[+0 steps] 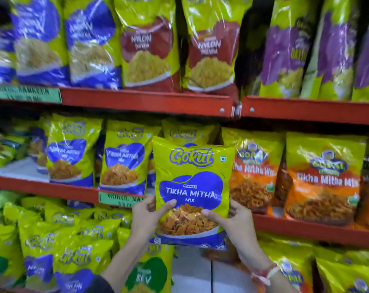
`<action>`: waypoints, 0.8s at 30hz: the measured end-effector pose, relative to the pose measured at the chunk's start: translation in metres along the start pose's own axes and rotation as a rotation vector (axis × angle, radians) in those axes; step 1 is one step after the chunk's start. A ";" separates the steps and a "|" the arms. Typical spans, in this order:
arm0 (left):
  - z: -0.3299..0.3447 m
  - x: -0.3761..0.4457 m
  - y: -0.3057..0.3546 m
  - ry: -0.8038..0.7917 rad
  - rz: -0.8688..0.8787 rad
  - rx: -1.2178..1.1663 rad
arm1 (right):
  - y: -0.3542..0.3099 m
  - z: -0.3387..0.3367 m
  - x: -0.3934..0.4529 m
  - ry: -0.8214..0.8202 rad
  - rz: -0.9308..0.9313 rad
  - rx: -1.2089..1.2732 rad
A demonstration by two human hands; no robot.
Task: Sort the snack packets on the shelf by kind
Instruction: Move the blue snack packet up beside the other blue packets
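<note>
I hold a yellow-green and blue Tikha Mitha Mix packet (192,187) upright in front of the middle shelf (73,190). My left hand (146,218) grips its lower left edge and my right hand (232,223) grips its lower right edge. Matching blue Tikha Mitha packets (124,159) stand on that shelf to the left, and another one (185,133) stands right behind the held packet. Orange Tikha Mitha Mix packets (325,176) of a different brand stand to the right.
The top shelf (145,102) carries blue packets (90,43), red Nylon packets (147,49) and purple packets (285,49). Below, a lower tier holds several mixed packets (78,256) with blue and green labels. Green price labels (25,95) sit on the red shelf edges.
</note>
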State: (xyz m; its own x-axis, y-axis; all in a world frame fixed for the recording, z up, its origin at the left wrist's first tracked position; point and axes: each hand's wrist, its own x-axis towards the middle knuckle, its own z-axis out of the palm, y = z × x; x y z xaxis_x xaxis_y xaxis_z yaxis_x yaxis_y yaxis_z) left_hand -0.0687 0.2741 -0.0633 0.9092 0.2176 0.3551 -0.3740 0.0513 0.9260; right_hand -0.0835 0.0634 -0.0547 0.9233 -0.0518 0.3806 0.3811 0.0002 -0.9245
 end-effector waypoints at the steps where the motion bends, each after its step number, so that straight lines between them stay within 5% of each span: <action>1: 0.001 0.012 0.009 0.003 0.033 -0.006 | -0.003 0.004 0.014 -0.003 -0.025 0.015; 7: 0.002 0.080 0.030 0.014 0.178 0.009 | -0.006 0.031 0.086 0.016 -0.108 0.015; 19: 0.006 0.132 -0.015 0.053 0.063 -0.038 | 0.030 0.041 0.135 0.042 -0.022 0.045; 24: 0.016 0.180 0.028 0.194 0.128 -0.173 | -0.021 0.038 0.176 0.242 -0.119 0.217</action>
State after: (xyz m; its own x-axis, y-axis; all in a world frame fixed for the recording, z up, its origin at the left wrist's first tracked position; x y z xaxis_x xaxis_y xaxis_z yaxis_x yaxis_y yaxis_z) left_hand 0.0872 0.2989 0.0281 0.8067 0.4145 0.4212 -0.5242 0.1730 0.8339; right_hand 0.0725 0.0918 0.0328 0.8434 -0.2996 0.4460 0.5111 0.1909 -0.8381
